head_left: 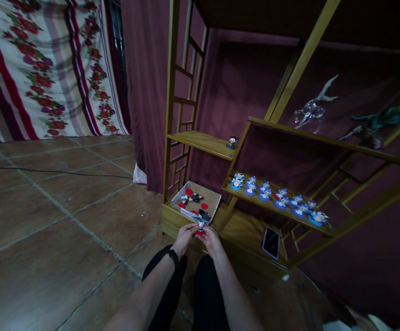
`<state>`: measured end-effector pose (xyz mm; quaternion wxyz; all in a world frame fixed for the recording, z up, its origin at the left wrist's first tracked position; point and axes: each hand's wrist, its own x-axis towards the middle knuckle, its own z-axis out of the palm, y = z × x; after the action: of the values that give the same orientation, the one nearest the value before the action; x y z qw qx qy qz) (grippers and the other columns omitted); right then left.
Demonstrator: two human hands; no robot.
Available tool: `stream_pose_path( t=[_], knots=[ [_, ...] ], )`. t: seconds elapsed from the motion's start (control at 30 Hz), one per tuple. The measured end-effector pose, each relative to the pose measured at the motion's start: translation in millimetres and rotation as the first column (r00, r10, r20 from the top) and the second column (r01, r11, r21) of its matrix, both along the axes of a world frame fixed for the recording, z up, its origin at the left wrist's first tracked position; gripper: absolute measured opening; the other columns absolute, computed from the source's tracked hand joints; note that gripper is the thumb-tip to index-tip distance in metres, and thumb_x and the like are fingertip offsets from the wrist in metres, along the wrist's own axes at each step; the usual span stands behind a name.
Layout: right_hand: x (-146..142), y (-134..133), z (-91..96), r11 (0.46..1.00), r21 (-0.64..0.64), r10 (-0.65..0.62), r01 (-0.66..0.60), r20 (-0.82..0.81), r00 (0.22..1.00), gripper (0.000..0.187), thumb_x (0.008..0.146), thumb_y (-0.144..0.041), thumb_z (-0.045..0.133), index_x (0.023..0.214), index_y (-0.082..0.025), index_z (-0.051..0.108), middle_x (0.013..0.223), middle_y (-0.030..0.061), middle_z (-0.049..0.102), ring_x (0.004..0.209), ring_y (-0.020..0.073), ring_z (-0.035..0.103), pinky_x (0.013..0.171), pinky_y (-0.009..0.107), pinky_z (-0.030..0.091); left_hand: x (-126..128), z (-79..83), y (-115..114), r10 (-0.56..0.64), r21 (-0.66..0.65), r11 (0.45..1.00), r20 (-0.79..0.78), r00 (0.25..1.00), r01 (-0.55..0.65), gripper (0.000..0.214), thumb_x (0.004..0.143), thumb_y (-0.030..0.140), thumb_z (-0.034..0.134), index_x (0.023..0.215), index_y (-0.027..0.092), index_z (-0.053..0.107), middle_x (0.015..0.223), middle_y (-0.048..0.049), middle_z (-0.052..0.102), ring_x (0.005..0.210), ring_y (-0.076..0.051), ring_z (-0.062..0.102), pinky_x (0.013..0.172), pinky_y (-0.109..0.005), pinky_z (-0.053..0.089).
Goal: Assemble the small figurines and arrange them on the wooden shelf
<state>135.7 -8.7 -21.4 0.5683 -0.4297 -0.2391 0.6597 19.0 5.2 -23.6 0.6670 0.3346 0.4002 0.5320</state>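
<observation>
Between my two hands is a small figurine (200, 226) with a pale head and a red round base. My left hand (185, 235) grips it from the left, and my right hand (211, 240) closes on its base from the right. Just beyond them, a shallow cardboard box (213, 197) sits on the low shelf. Inside lie several dark-haired figurines (196, 196) and loose red discs (204, 206). One more figurine (232, 142) stands on a dark base on the upper left shelf.
Several blue-and-white figurines (265, 191) stand in rows on the middle shelf (291, 214). A phone (271, 242) lies on the low shelf at the right. Higher up are a clear deer ornament (312, 112) and a green sculpture (375, 126). A cable (58, 172) crosses the tiled floor.
</observation>
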Motion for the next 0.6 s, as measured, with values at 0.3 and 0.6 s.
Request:
stream_pose_path(
  t=[0.3,0.6],
  knots=[
    [0.3,-2.4,2.6,1.0,0.02,0.001,-0.001,-0.004,1.0,0.024,0.063,-0.028,0.066,0.083,-0.016,0.064,0.073,0.003,0.069,0.063,0.0139,0.063,0.06,0.025,0.05,1.4,4.4,-1.6,-0.005,-0.028,1.0,0.046,0.999,0.006,0.031,0.052,0.03,0.077,0.076,0.011,0.071,0.067,-0.0078,0.068,0.057,-0.012,0.058,0.053,-0.022,0.041],
    [0.6,-4.6,6.4,1.0,0.004,0.013,-0.013,0.013,1.0,0.026,0.061,-0.028,0.069,0.083,-0.015,0.064,0.074,0.0041,0.069,0.064,0.0145,0.064,0.06,0.025,0.05,-1.1,5.0,-1.3,-0.022,-0.015,1.0,0.025,0.999,0.023,0.03,0.05,0.028,0.078,0.074,0.011,0.071,0.067,-0.0079,0.069,0.056,-0.012,0.058,0.053,-0.022,0.042]
  ],
)
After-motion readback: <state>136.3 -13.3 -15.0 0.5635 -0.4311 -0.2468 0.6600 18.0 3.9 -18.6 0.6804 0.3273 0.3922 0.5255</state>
